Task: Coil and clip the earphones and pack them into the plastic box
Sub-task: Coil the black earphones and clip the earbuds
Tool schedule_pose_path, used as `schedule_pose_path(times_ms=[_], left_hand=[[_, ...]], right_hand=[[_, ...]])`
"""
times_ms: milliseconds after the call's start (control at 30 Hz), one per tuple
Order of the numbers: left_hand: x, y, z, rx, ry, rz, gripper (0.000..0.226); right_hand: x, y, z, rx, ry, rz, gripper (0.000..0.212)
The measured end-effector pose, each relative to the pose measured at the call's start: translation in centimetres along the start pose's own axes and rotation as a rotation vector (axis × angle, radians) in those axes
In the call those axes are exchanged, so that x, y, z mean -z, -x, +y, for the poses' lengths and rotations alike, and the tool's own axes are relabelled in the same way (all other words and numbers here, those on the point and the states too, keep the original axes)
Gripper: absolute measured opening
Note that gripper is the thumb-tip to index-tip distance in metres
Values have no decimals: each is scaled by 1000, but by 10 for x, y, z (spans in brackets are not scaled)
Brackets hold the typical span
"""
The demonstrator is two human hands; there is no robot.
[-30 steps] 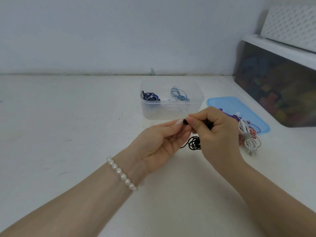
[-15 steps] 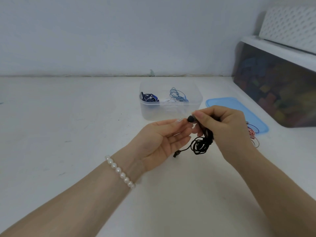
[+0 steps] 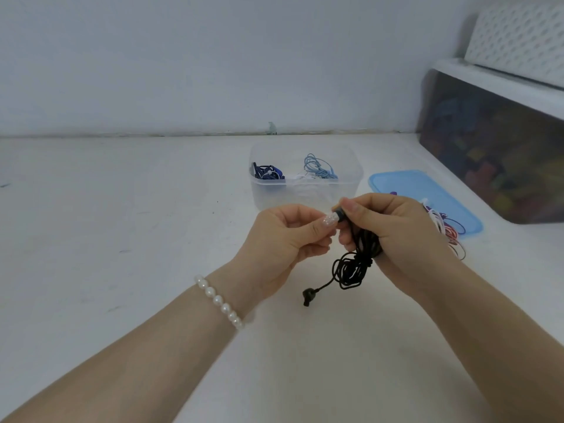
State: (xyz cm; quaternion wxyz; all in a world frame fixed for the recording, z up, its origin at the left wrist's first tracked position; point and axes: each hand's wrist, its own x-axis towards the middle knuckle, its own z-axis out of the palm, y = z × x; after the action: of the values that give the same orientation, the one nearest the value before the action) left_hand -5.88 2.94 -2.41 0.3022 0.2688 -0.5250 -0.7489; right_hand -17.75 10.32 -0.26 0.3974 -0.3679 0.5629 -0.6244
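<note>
White table [image 3: 106, 239] bears a clear plastic box [image 3: 305, 193]; blue lid [image 3: 427, 190]; dark bin [image 3: 494, 154].

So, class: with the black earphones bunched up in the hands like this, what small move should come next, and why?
Probably start winding the cable into a neat coil. The right hand grips the black earphones as a loose tangle, one end dangling; the left hand pinches the tip. No clip is on it yet, and the plastic box sits open behind.

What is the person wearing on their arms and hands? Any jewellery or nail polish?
Both forearms are bare, with no sleeves showing. The left hand has a bracelet of round white pearl beads around its wrist and a pale, glittery painted thumbnail. The right hand shows no rings or bracelet.
</note>
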Motion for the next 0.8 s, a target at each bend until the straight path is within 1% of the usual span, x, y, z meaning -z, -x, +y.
schedule_pose_path(times_ms=[100, 167, 233, 300, 367, 433, 467, 533, 600, 700, 800], left_hand=[[0, -2, 2, -22, -70, 3, 23], [2, -1, 5, -6, -140, -30, 31], [5, 2, 8, 50, -215, -101, 34], [9, 5, 13, 143, -233, -192, 38], [12, 6, 17, 182, -186, -218, 32], [14, 4, 21, 173, -128, -175, 19], [16, 4, 22, 168, -112, -149, 14], [19, 2, 23, 156, -117, -116, 12], [22, 0, 23, 113, -187, -84, 17], [23, -2, 18, 21, -322, -28, 25], [23, -1, 15, -21, -426, -10, 27]], right_hand=[[1, -2, -1, -39, -150, 37, 16], [4, -5, -2, -60, -268, 74, 18], [9, -8, -4, -74, -379, 119, 19], [14, -11, -6, -85, -445, 172, 20], [18, -13, -6, -77, -455, 224, 20], [19, -13, -6, -58, -434, 244, 20], [19, -13, -5, -51, -416, 244, 19], [18, -13, -4, -43, -334, 239, 15], [17, -12, -3, -45, -159, 220, 11], [17, -10, -1, -81, 143, 123, 8], [17, -10, 2, -91, 334, 79, 7]])
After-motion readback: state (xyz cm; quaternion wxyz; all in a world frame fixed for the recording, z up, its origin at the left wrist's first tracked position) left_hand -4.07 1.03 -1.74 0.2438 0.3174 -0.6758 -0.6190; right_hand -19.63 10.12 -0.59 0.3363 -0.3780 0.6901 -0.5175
